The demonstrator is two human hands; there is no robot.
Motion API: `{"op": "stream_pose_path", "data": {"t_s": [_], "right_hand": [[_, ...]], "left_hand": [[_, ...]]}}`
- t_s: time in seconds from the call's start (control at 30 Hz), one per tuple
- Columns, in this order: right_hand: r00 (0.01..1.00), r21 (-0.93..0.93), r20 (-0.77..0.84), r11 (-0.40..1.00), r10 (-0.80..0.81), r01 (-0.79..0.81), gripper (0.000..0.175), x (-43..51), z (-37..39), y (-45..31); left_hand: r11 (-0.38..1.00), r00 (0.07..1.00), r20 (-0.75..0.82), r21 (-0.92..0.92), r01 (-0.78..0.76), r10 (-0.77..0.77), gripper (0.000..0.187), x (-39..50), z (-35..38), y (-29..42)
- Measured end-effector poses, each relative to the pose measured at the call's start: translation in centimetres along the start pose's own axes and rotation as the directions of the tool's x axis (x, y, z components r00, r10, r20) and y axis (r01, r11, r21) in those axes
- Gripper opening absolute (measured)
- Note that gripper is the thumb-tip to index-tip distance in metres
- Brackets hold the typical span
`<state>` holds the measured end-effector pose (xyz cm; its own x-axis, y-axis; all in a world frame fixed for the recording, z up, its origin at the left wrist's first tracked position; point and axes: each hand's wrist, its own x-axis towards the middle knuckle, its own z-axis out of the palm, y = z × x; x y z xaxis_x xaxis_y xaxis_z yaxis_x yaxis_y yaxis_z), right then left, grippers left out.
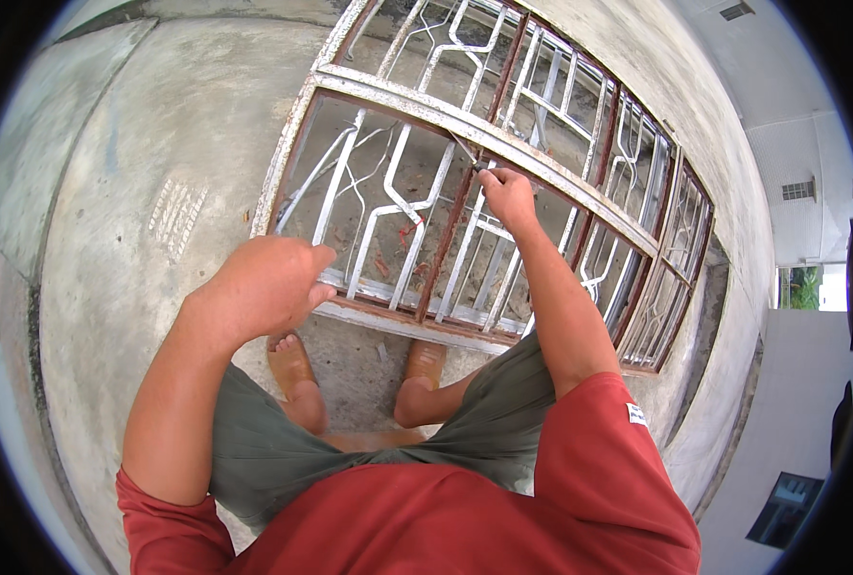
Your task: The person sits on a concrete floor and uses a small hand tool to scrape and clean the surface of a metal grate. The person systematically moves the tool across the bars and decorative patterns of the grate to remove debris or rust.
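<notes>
A metal window grille frame (426, 108) with chipped white paint and rusty brown bars lies on the ground before me. My right hand (509, 198) grips the dark handle of a thin metal hand tool (467, 152), whose tip reaches the inner edge of the frame's middle rail. At the near left corner of the frame is my left hand (275, 284), its fingers curled towards the rim; whether it grips the frame is hidden. A red string (408, 231) hangs on a white bent bar between my hands.
Dry leaves (381, 264) lie beneath the bars. My sandalled feet (291, 361) stand at the near edge. Beyond the frame's right end runs a gutter (703, 345) in the concrete ground (132, 144). A white wall (793, 374) rises at the far right.
</notes>
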<state>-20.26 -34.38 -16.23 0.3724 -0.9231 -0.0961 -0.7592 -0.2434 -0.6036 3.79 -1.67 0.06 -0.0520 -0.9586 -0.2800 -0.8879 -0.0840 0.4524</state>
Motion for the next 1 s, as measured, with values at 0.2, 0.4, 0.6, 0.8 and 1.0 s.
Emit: {"op": "stream_pose_path", "data": {"t_s": [0.2,0.4,0.6,0.8,1.0], "right_hand": [[0.994,0.057,0.069,0.995,-0.084,0.08,0.042,1.9,-1.4,1.3],[0.977,-0.003,0.189,0.994,-0.103,0.105,0.04,1.7,-1.8,-3.2],[0.915,-0.315,0.292,0.875,-0.279,0.367,0.041,2.4,2.8,-12.9],[0.956,-0.554,0.293,0.814,-0.008,0.176,0.043,5.1,-7.3,-5.9],[0.971,-0.697,0.223,0.71,0.086,0.097,0.044,1.9,-13.2,1.2]], "left_hand": [[1.0,0.999,-0.043,0.004,0.006,-0.005,0.023,-0.8,-0.5,0.0],[1.0,1.0,-0.005,0.015,-0.027,0.027,0.024,0.8,0.1,1.1],[0.999,0.997,0.079,0.044,-0.003,-0.001,0.025,2.9,0.6,1.9],[0.997,0.999,0.008,0.051,-0.05,0.05,0.025,2.5,0.7,1.5],[1.0,1.0,0.008,0.01,-0.026,0.025,0.022,0.2,0.4,0.5]]}}
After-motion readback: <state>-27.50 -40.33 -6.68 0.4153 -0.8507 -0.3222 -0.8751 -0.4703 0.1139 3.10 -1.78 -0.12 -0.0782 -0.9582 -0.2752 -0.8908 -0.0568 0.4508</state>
